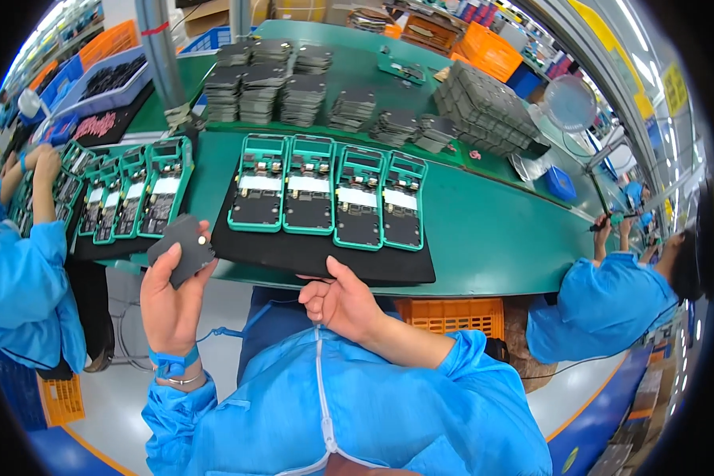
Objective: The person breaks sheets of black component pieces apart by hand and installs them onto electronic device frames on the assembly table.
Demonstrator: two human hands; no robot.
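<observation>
In my left hand (170, 305) is a thin dark grey plate (184, 247) with cut corners and a small pale round spot by its right edge. The fingers and thumb pinch it just off the table's front edge. My right hand (343, 303) is raised in front of my chest with curled fingers and the thumb pointing up; whatever may be inside is hidden. Beyond it a black mat (325, 258) carries several open teal device housings (355, 226), each with dark boards and a white strip across the middle. Neither hand touches them.
Stacks of dark grey plates (301, 103) line the back of the green table (484, 214), with a larger block of them (488, 107) at right. More housings (163, 186) lie at left near a co-worker (24, 278). Another co-worker (611, 305) sits at right. An orange crate (452, 316) is below the table.
</observation>
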